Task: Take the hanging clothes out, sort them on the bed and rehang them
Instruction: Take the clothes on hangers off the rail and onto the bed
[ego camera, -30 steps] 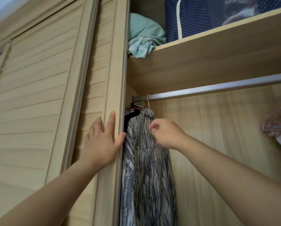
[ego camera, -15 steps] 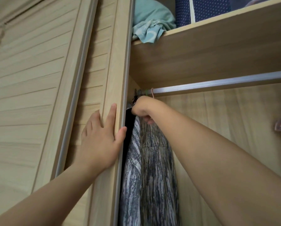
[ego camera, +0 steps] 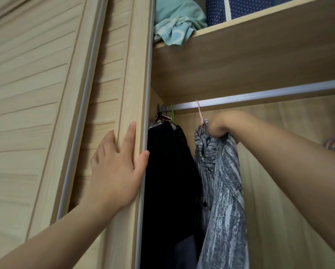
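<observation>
Inside the wardrobe, near the rail's (ego camera: 260, 95) left end, my right hand (ego camera: 220, 124) is gripping the grey patterned garment (ego camera: 221, 181) at its top, cloth hanging below my grip. My left hand (ego camera: 117, 167) is resting flat on the door edge (ego camera: 131, 74).

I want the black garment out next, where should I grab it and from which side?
Grip the black garment at its hanger neck under the rod, reaching from the right: the door covers its left side, and the right is open.
</observation>
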The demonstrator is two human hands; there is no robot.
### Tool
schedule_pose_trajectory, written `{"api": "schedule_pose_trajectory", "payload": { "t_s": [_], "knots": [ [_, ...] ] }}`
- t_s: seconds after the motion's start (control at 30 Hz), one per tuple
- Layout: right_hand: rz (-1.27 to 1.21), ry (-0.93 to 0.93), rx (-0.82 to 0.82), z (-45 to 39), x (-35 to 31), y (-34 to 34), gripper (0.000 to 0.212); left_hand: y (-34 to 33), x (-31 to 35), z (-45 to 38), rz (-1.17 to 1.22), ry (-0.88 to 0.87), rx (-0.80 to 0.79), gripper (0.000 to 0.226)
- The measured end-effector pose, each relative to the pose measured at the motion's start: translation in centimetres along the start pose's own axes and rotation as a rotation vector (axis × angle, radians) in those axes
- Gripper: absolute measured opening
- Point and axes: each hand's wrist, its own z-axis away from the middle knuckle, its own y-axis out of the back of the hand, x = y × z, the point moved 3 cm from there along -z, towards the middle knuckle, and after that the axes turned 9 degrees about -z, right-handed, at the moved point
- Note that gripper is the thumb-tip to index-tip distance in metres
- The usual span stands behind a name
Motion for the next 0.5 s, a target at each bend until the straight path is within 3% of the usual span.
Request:
{"api": "schedule_pose_trajectory", "payload": {
  "t_s": [0.1,0.2,0.5],
  "knots": [
    [-0.075,0.047,-0.108,-2.3,-0.2,-0.7,0.035,-0.1,0.0,0.1,0.028,0.001,0.003,0.066],
    [-0.257,-0.045,-0.148,-3.9,-0.3,-1.2,0.042,-0.2,0.0,0.2,0.028,0.012,-0.002,0.066],
    [-0.335,-0.018,0.237,-5.4,0.6,1.5,0.045,-0.2,0.2,0.1,0.006,0.029,-0.047,0.065]
  ]
}}
